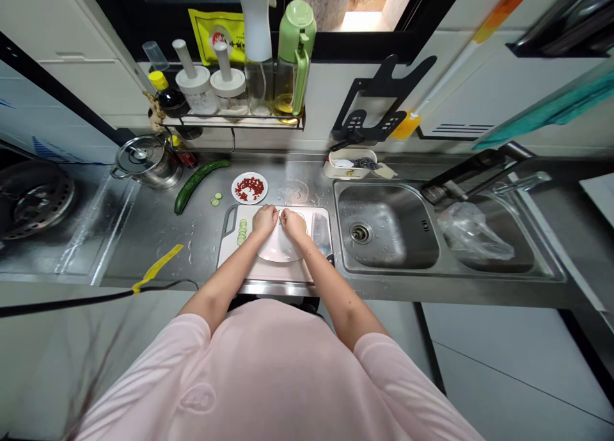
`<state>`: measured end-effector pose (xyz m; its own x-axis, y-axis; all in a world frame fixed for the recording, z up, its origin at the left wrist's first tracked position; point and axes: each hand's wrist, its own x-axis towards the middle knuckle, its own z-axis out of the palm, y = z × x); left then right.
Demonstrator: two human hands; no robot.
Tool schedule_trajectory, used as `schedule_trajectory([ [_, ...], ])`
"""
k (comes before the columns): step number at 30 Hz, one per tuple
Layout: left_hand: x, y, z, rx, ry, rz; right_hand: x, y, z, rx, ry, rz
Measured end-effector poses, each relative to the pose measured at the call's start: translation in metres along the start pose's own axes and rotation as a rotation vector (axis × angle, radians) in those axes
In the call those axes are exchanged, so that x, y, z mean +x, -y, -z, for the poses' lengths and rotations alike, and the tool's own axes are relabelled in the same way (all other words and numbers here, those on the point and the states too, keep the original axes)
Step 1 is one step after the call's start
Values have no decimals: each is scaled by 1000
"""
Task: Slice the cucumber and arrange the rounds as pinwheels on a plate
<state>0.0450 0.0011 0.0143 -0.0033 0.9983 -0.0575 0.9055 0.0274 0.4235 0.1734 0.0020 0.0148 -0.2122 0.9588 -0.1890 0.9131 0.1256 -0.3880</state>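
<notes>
Left hand (265, 221): fingers curled; held item, if any, indeterminable.
Right hand (293, 223): fingers curled, near left fingertips; grip contents indistinct.
White plate (281, 250): under both hands, on cutting board (254, 273); far rim partly covered.
Cleaver (322, 232): right of plate; handle partly hidden.

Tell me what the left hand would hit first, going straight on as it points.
The left hand would probably meet the right hand first, though the depth between them is unclear.
</notes>
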Motion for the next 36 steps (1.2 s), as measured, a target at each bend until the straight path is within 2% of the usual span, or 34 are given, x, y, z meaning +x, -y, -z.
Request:
schedule_trajectory([
  [7, -1, -3, 3, 85, 18, 6, 1, 2, -1, -51, 23, -17],
  [13, -2, 2, 1, 36, -16, -25, -5, 2, -2, -47, -11, 5],
  [21, -6, 5, 0, 7, 9, -66, -19, 3, -9, -136, -17, 72],
  [36, -9, 1, -1, 61, -9, -59, -19, 3, -15, -226, -5, 64],
])
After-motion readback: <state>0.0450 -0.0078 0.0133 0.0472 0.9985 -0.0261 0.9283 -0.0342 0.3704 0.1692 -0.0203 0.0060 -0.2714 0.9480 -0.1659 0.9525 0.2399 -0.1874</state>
